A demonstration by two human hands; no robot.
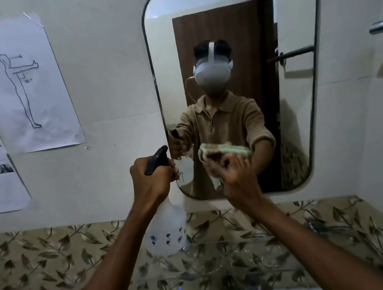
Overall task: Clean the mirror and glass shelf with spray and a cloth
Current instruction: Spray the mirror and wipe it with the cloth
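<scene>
The person stands square to the wall mirror [241,24], both arms raised toward its lower part. The left hand [153,178] has its grip wrapped tight around the neck of one translucent spray bottle [166,229], the black trigger head [156,160] aimed at the glass, probably so a spray lands low on the pane. The right hand [236,175] pinches one folded pale-green cloth [224,152] between fingers and thumb, held up against or just in front of the mirror; motion blur hides whether it touches. Holding both at once lets spraying and wiping follow each other without setting anything down. Below, a glass shelf [229,261] seems to jut from the leaf-patterned tiles [42,268], though its clear edge is hard to trace. Three paper sheets [20,84] hang left of the mirror.
</scene>
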